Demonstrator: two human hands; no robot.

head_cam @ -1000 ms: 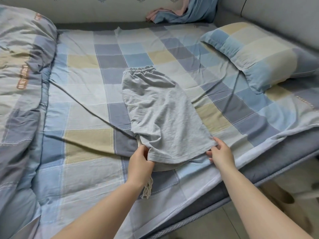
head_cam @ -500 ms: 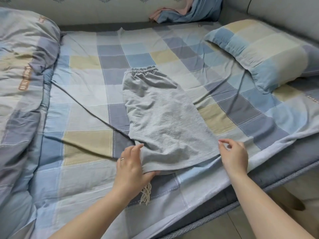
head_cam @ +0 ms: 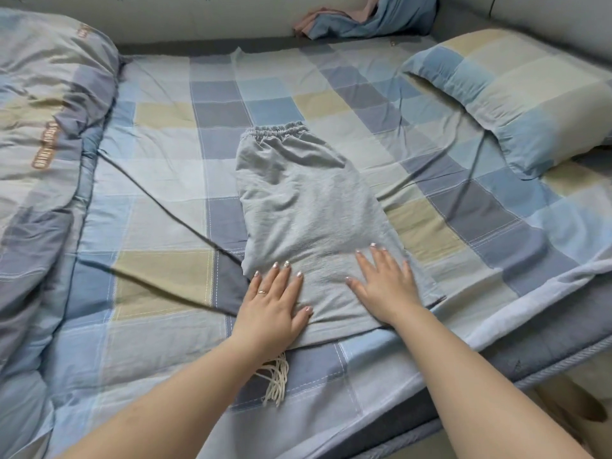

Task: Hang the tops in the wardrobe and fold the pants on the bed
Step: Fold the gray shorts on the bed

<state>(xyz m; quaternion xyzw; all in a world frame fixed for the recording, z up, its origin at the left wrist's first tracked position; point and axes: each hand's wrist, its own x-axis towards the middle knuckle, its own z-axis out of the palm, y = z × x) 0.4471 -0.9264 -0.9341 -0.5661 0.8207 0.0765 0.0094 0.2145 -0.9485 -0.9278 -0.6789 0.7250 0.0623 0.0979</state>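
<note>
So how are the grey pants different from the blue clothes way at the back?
The grey pants lie spread flat in the middle of the bed, while the blue clothes sit crumpled in a heap against the far wall. Both hands, left hand and right hand, press on the pants; nothing touches the blue clothes. The pants are one plain grey; the heap also shows some pink. Both are soft cloth.

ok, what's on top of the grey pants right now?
Both hands lie flat on the near end of the grey pants: left hand, right hand. The fabric beneath their palms is hidden.
</note>
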